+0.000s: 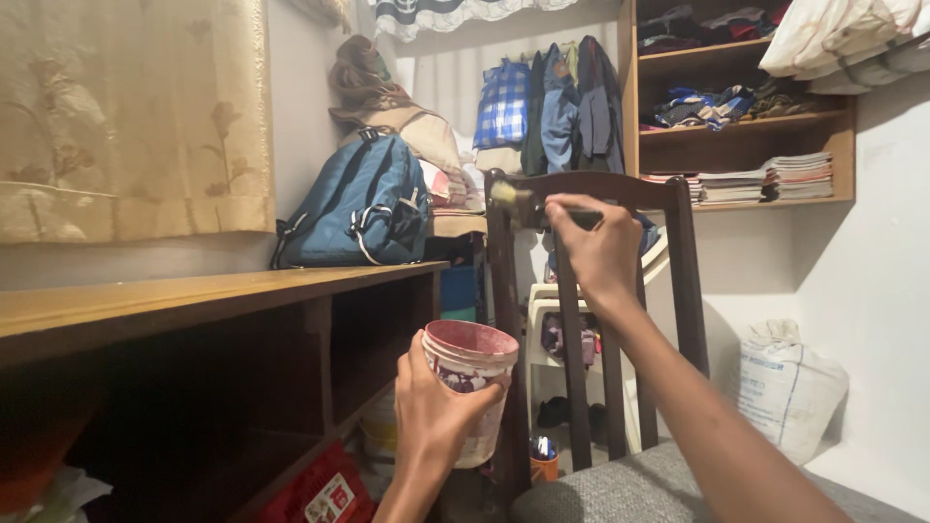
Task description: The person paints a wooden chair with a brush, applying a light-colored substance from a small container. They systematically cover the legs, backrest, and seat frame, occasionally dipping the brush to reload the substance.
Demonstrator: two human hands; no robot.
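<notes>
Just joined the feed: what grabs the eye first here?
The right hand presses a paintbrush against the dark wooden chair's top rail, centre frame. Below it, the left hand grips a red-stained paint tub. A blue backpack sits on the shelf at left.

A single head-worn view is given, aimed forward and slightly downward across a cluttered room. The dark wooden chair back (591, 291) is seen from close range, with the wall shelves (746, 126) farther behind.

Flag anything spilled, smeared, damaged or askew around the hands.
The tub in the left hand is smeared red on its rim and sides. Nothing looks spilled. The right hand holds a brush against the chair top rail.
</notes>
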